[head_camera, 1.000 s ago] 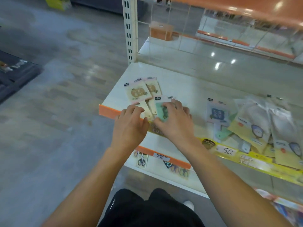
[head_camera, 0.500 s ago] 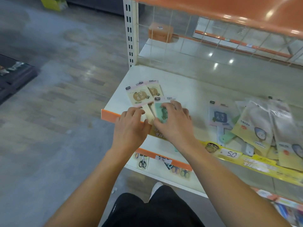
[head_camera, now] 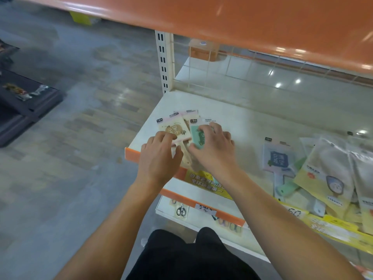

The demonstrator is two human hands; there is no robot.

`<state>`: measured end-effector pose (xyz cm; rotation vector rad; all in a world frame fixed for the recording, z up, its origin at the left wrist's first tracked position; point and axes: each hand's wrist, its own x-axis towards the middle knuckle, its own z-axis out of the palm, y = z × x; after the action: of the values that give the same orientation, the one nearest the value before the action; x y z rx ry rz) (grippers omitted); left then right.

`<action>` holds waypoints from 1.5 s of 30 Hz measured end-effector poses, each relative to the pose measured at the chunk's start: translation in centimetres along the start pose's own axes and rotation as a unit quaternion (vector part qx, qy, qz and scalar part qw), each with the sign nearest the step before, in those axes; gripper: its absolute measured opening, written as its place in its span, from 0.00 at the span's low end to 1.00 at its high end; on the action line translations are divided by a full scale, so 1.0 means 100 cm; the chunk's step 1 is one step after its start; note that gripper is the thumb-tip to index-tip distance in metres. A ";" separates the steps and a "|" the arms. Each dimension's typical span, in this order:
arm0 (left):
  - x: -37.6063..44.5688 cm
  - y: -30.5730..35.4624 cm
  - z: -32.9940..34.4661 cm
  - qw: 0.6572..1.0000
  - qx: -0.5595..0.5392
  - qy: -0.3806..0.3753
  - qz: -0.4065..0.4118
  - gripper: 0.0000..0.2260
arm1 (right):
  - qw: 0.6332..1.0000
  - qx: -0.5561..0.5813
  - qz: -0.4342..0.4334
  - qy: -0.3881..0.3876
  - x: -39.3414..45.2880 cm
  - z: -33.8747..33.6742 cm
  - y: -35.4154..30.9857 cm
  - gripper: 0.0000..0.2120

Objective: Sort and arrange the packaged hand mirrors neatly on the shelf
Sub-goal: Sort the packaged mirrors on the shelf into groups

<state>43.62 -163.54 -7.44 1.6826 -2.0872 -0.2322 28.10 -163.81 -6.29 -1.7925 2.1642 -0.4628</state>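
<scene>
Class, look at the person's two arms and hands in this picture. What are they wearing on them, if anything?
Nothing. The left hand and right hand are bare: no gloves, and no rings or watch that can be seen. Both forearms are uncovered as far as the frame shows, with no sleeve in view. Only dark clothing shows lower down.

A white shelf (head_camera: 232,118) with an orange front edge carries the goods, and a wire grid closes its back. At its left front corner lies a small fanned cluster of packaged hand mirrors: a beige mirror pack (head_camera: 173,129) at the left, a green mirror pack (head_camera: 196,136) overlapping it on the right, another pack (head_camera: 188,116) tucked behind them. Well apart, toward the right, a blue mirror pack (head_camera: 279,160) lies flat, touching a loose heap of yellow-backed packs (head_camera: 327,178). Yellow price labels (head_camera: 333,229) run along the front rail.
</scene>
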 end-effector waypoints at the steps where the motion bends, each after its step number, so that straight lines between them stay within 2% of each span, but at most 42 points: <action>1: 0.001 0.000 0.001 1.000 -0.004 -0.003 -0.004 0.12 | 1.000 0.000 0.002 0.001 0.002 0.001 0.000 0.27; 14: 0.052 -0.024 0.009 0.996 -0.031 -0.053 0.072 0.12 | 0.995 0.000 0.097 0.031 0.041 0.014 -0.016 0.25; 25: 0.077 -0.042 0.009 0.985 -0.046 -0.109 0.125 0.15 | 0.993 0.011 0.119 0.000 0.030 0.036 -0.027 0.29; 32: 0.072 -0.036 0.007 0.977 -0.084 -0.099 0.170 0.15 | 0.987 0.019 0.132 0.084 -0.004 0.022 -0.036 0.22; 36: 0.064 -0.019 0.011 0.968 -0.106 -0.103 0.204 0.18 | 0.979 0.006 0.145 0.140 -0.028 0.012 -0.026 0.23; 40: 0.052 -0.002 0.017 0.957 -0.113 -0.130 0.234 0.17 | 0.969 0.010 0.191 0.155 -0.055 0.007 -0.020 0.25; 45: 0.036 0.020 0.024 0.938 -0.136 -0.154 0.278 0.16 | 0.954 0.014 0.250 0.167 -0.092 0.006 -0.009 0.20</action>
<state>40.23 -166.82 -7.94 0.8903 -2.5214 -0.5989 30.84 -154.94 -6.30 -1.1387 2.7035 -0.7003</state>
